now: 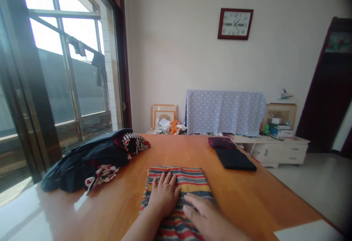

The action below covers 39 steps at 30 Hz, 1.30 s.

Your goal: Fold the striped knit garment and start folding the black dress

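A heap of dark clothes (90, 162) sits on the worktop (165, 149); the left grip (164, 195) lies open, palm down on a folded striped cloth (176, 173), the right grip (203, 217) open beside it, grasping nothing. A careless slide could rumple the folds.

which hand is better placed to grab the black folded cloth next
Probably the right hand. It lies at the right of the striped cloth, on the same side as the black folded cloth. The left hand rests flat on the stripes, farther left.
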Tool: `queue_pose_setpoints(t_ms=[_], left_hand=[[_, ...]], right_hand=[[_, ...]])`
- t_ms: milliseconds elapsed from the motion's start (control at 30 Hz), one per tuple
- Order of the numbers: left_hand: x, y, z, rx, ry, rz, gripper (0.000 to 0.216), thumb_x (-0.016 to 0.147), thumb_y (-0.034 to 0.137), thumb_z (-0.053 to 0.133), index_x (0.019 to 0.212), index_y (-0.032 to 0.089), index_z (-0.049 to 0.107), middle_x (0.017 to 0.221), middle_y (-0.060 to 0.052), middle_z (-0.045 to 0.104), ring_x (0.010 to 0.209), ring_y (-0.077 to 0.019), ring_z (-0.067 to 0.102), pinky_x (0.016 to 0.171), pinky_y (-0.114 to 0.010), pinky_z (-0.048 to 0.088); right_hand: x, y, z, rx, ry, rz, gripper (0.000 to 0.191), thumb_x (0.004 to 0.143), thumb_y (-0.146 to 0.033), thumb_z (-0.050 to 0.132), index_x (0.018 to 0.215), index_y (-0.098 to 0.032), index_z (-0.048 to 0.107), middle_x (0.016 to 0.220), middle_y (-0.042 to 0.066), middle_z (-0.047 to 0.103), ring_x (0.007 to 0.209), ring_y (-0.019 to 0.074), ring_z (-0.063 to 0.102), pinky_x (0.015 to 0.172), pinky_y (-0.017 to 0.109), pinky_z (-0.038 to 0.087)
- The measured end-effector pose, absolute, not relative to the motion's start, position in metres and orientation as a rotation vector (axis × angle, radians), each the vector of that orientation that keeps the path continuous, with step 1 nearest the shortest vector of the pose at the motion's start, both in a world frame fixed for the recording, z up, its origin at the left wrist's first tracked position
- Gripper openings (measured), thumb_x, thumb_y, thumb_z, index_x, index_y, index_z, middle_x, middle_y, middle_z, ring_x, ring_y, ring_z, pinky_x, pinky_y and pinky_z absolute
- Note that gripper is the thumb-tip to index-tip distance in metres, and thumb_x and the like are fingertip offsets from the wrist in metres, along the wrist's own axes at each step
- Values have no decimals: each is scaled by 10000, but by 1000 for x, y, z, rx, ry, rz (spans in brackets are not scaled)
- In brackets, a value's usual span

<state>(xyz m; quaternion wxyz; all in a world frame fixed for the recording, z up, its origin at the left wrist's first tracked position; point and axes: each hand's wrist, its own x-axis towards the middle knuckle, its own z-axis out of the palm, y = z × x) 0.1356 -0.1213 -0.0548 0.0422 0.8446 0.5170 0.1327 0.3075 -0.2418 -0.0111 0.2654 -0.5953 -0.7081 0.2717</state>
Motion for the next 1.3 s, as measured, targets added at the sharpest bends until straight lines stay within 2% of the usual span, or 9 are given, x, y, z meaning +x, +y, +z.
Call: queue_pose_setpoints(t_ms=[100,267,400,567,700,867,1100,1300], left_hand=[[136,-119,-56,2587,1584,392,604,954,552,293,1492,309,422,1591,-42,335,1490,-338,196,1163,-644,120],[135,-116,-60,2600,1571,392,598,961,544,268,1497,321,414,1585,-43,348,1488,-351,197,1155,-653,134],[134,-116,-57,2571,1573,383,586,956,543,277,1480,337,437,1580,-30,357,1484,-343,214,1158,-643,145],[133,-115,-51,2522,1607,370,577,944,468,303,1483,315,436,1583,0,346,1489,-284,225,1188,-578,155],[132,-111,-53,2499,1738,382,602,925,471,327,1488,290,435,1608,-7,277,1504,-308,159,1186,-600,114],[132,-108,-54,2488,1748,314,631,932,543,300,1497,290,422,1604,-28,281,1497,-346,165,1155,-670,59],[129,-102,-57,2483,1748,351,664,921,600,325,1504,294,408,1611,-27,257,1499,-365,141,1153,-670,48],[125,-99,-57,2426,1793,317,719,904,669,301,1510,294,397,1616,-28,244,1492,-384,151,1144,-682,40]], right_hand=[[301,-215,6,-1496,-1918,608,498,979,-483,391,1370,-240,580,1440,74,548,1346,241,489,1129,395,374],[289,-157,-7,-1601,-2023,490,573,1006,-441,313,1483,-148,434,1563,125,366,1464,245,300,1191,419,256],[290,-133,-31,-1721,-2113,447,653,1009,-526,233,1523,-143,358,1594,115,295,1498,261,198,1218,472,135],[298,-131,-47,-1784,-2163,430,708,992,-602,130,1547,-198,305,1617,71,235,1508,245,161,1222,464,88],[299,-131,-46,-1786,-2187,421,690,991,-593,146,1560,-221,266,1625,52,212,1510,234,152,1224,453,79],[298,-131,-44,-1812,-2151,435,686,990,-583,175,1557,-211,279,1628,52,204,1512,241,141,1222,445,73],[310,-127,-45,-1927,-2033,434,734,952,-668,248,1554,-250,281,1625,60,220,1512,286,122,1203,521,-1],[318,-123,-50,-1920,-2031,505,770,929,-713,256,1557,-267,261,1636,44,172,1517,282,79,1198,519,-33]])
